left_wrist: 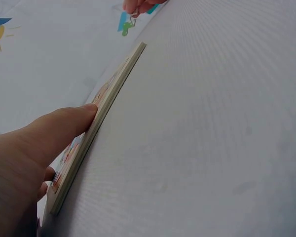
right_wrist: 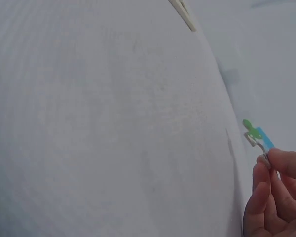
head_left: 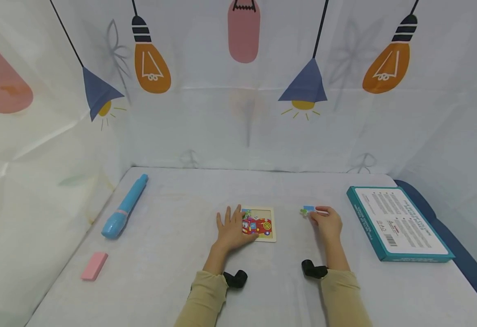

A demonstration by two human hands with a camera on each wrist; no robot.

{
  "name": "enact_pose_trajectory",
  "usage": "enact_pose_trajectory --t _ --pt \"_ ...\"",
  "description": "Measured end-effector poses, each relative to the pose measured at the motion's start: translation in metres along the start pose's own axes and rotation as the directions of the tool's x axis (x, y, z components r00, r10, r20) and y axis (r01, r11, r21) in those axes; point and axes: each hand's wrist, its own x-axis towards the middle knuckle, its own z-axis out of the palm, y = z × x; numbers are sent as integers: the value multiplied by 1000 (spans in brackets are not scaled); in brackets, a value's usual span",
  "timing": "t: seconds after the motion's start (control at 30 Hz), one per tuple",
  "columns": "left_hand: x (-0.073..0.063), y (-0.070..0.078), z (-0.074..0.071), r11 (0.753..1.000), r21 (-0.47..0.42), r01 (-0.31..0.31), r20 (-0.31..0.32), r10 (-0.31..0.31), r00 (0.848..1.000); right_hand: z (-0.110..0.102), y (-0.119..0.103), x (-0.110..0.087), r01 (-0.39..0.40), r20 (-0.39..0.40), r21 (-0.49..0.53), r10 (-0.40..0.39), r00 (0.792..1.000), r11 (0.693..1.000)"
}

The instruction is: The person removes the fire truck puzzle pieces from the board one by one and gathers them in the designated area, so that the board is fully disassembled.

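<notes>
A small wooden jigsaw puzzle (head_left: pixel 265 225) in a pale frame lies on the table, showing a red vehicle picture; bare wood shows across its upper right part. My left hand (head_left: pixel 231 230) rests on the left side of it with fingers spread. In the left wrist view its thumb (left_wrist: pixel 74 118) presses on the frame edge (left_wrist: pixel 121 79). To the right of the board, my right hand (head_left: pixel 328 222) pinches a puzzle piece (head_left: pixel 308 209) coloured blue and green. In the right wrist view, that puzzle piece (right_wrist: pixel 256 133) sticks out past the thumb and fingertips, raised off the table.
At the right lies a flat teal and white box (head_left: pixel 399 222) with printed text. On the left are a light blue tapered object (head_left: pixel 125 206) and a pink block (head_left: pixel 94 266). A patterned white curtain (head_left: pixel 206 118) hangs behind the white table (head_left: pixel 161 281).
</notes>
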Motion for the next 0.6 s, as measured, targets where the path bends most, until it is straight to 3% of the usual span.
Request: enact_pose_trajectory --t 0.6 --pt "0 0 0 1000 2 3 -1 -3 1000 -15 6 2 -36 -29 -46 35 999 998"
